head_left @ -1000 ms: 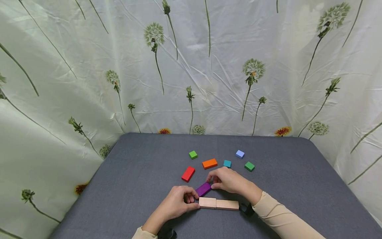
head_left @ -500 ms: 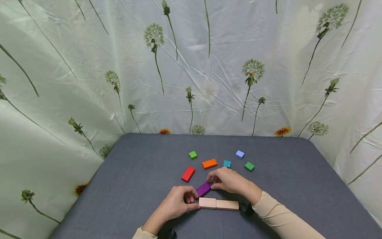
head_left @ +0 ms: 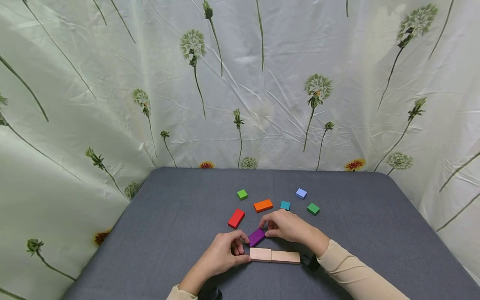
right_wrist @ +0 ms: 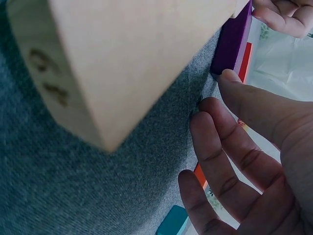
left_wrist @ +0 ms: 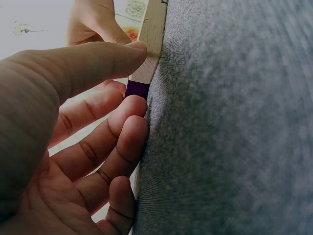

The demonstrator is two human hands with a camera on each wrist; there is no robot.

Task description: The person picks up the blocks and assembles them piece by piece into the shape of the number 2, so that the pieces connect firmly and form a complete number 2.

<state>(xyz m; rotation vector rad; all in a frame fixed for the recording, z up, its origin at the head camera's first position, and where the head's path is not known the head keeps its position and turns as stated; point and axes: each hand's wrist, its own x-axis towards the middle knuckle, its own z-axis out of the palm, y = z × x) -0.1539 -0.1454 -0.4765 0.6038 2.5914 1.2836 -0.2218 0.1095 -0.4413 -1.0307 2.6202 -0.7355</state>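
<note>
Purple block turned slightly; lies between left hand, right hand (both loosely curved).

Illeg. marks on wood blk

Head camera looks down; wrists' (nearer) share the purple block.

Your right sleeve is plain beige and creased, with a small black device beside its end; your left sleeve, of the same beige, shows only its end, next to a second black device.
</note>
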